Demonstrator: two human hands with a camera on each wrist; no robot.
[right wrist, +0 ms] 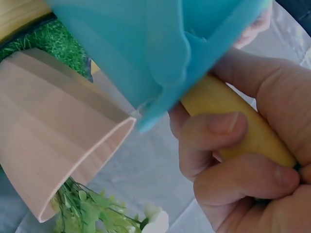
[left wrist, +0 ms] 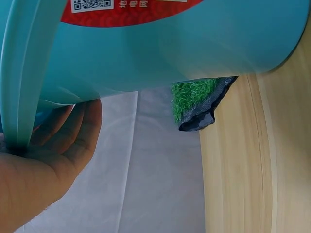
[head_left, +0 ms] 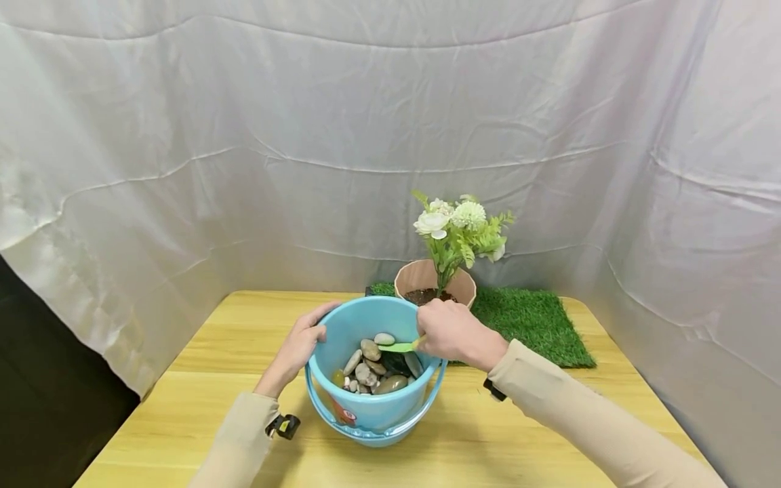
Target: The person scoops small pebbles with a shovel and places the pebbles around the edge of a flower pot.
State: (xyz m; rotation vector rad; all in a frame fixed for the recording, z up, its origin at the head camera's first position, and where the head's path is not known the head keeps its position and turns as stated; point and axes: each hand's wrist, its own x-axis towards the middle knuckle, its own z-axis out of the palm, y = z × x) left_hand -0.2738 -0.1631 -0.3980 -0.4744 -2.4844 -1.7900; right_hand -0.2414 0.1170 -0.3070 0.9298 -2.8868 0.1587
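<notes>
Right grip (head_left: 454, 331) curled round my green scoop (head_left: 398, 347); left grip (head_left: 297, 347) pinching bucket (head_left: 390, 409) at left rim; seemingly I'm scooping stones (head_left: 370, 350); next wants level lift.

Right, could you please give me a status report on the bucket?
Left hand gripping blue bucket at rim. Right hand holding green-bladed tool, blade inside bucket. Stones around blade.

Find round blue plastic bucket (head_left: 366, 315) on light-wood table (head_left: 518, 434), containing smooth rounded grey-brown stones (head_left: 390, 385). Locate left hand (head_left: 300, 344) at left rim and right hand (head_left: 454, 332) at right rim, with green-bladed, yellow-handled tool (head_left: 396, 348) extending over stones. Note rectangular green artificial-grass mat (head_left: 525, 318) behind bucket, reaching further right. Find faceted pale-pink pot (head_left: 417, 273) on mat, just behind bucket, with white leafy flowers (head_left: 432, 224) in it. Record draped grey fabric (head_left: 390, 135) behind table.
</notes>
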